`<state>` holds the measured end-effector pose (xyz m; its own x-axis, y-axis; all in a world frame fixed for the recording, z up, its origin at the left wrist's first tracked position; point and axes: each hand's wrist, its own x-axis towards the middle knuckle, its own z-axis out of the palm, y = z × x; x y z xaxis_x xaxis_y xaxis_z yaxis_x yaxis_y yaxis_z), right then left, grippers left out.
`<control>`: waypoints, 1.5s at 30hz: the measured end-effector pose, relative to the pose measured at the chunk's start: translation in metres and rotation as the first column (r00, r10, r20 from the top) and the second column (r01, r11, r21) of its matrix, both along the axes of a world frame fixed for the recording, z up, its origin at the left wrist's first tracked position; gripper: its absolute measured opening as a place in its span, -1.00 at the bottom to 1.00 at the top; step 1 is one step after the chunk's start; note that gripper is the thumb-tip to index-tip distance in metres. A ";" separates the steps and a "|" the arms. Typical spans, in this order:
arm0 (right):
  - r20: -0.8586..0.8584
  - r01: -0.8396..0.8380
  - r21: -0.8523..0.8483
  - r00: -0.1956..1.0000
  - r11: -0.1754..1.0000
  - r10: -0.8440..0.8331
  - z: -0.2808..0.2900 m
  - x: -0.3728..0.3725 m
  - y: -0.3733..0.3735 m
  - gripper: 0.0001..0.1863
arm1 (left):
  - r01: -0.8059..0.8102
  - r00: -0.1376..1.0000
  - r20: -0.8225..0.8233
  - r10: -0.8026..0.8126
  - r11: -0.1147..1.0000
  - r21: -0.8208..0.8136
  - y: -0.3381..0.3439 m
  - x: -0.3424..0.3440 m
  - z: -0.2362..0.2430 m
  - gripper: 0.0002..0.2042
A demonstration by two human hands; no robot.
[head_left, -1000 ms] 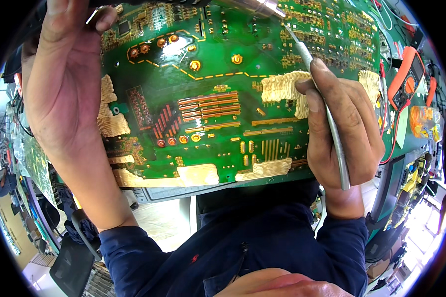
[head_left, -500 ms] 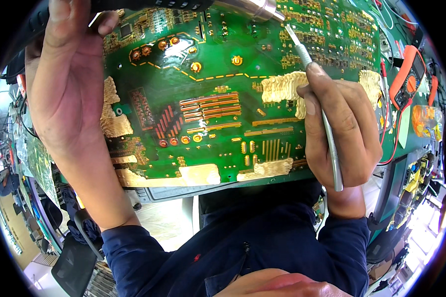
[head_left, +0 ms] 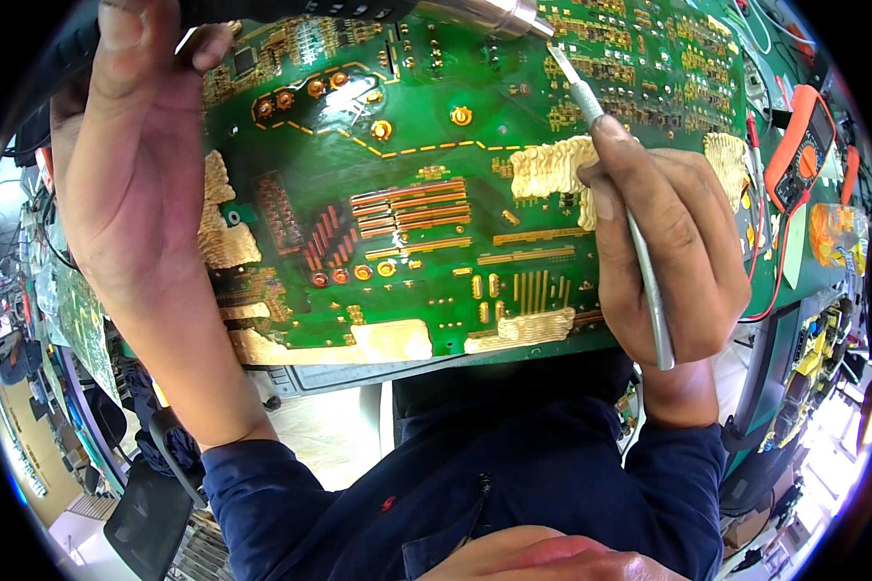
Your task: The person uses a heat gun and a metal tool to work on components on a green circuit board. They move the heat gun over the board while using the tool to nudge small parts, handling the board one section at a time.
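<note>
A large green circuit board (head_left: 436,184) lies in front of me, with gold pads, small parts and patches of cream-coloured coating. My left hand (head_left: 136,165) is closed round the black handle of a hot air gun (head_left: 484,15) at the upper left; its metal nozzle points right, just over the board. In my right hand (head_left: 664,242), held like a pen, is a slim silver craft knife (head_left: 639,247). The knife's tip is by small parts just beside the nozzle's mouth; whether it touches the board, I cannot tell.
An orange multimeter (head_left: 800,160) with red leads is to the right of the board, near a clear bag with orange contents (head_left: 836,237). A grey edge, perhaps a keyboard (head_left: 349,376), shows under the board's near side. A black chair (head_left: 150,513) stands lower left.
The craft knife's tip has shifted slightly left, nearer the hot air gun's nozzle. My left hand and the hot air gun have hardly moved.
</note>
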<state>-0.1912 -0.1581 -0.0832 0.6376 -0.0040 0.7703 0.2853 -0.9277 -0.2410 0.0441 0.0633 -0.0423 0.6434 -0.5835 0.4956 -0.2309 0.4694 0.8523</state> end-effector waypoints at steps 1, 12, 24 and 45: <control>0.003 0.002 0.006 1.000 1.000 -0.002 0.000 0.000 0.000 -0.64 | -0.001 1.000 0.009 0.001 1.000 0.010 0.001 0.002 0.000 -0.45; 0.036 -0.013 0.006 0.999 1.000 0.013 -0.001 0.003 0.000 -0.65 | -0.015 0.996 0.090 0.010 0.998 0.057 0.004 0.004 0.001 -0.41; 0.042 0.002 -0.007 0.999 1.000 -0.002 -0.001 0.002 0.001 -0.66 | -0.016 0.999 0.052 0.015 0.999 0.033 0.006 0.006 -0.001 -0.40; 0.024 0.000 0.012 1.000 1.000 0.000 0.000 0.002 0.000 -0.66 | 0.047 0.999 0.019 -0.047 0.999 0.007 0.020 0.024 -0.006 -0.53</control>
<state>-0.1896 -0.1585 -0.0834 0.6193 -0.0132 0.7850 0.2907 -0.9249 -0.2449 0.0682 0.0832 -0.0481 0.6052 -0.6162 0.5040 -0.2251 0.4748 0.8508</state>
